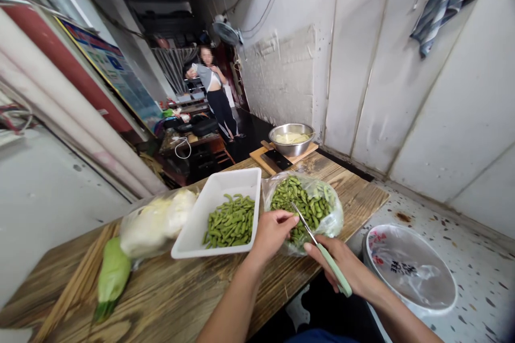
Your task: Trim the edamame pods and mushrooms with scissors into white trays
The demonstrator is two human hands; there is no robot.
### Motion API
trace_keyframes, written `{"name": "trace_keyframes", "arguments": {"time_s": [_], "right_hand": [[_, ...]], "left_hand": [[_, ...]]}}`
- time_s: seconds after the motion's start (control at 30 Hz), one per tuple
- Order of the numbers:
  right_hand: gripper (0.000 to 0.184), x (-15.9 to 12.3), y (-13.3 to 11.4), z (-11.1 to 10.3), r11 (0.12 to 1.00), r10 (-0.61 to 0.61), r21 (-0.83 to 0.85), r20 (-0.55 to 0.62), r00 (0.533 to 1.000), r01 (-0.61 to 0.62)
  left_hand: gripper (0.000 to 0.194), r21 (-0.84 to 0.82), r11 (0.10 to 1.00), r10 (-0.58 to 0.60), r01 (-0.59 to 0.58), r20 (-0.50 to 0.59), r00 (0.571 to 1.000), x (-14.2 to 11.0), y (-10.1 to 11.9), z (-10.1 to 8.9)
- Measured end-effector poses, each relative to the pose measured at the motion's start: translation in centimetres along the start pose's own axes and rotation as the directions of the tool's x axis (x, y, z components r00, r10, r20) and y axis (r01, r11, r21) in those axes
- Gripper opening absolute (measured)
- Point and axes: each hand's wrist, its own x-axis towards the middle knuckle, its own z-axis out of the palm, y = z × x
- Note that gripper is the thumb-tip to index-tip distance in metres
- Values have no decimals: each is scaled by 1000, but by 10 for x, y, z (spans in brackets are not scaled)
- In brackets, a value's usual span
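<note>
Green scissors over a bag of pods

The scissors point(330, 265) slant over the near side of an open plastic bag point(337, 214) full of green pods point(295, 193), on the wooden table point(193, 300). The right hand point(341, 262) is closed around their pale green handles; its grip is partly hidden. The left hand point(276, 230) is beside the blades, thumb and forefinger drawn together; whether a pod is pinched between them is too hard to tell

Just left of the bag, a white tray point(193, 236) holds more pods, partly behind the left hand. Beyond the bag, a metal bowl point(292, 147) with pale contents too small to name rests on a wooden board point(261, 161), beside a dark flat blade. Further left lie a cloudy bag of pale vegetables point(155, 220), its contents blurred by plastic, a green gourd point(112, 270) and some thin sticks point(76, 284). A lined bin point(410, 268) stands on the floor at right; a person point(215, 88) stands in the background
</note>
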Motion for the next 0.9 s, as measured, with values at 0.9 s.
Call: {"name": "trace_keyframes", "arguments": {"time_s": [0.9], "right_hand": [[61, -7, -13, -5, 988, -107, 114, 59, 992, 100]], "left_hand": [[39, -526, 848, -113, 62, -66, 991, -12, 9, 4]]}}
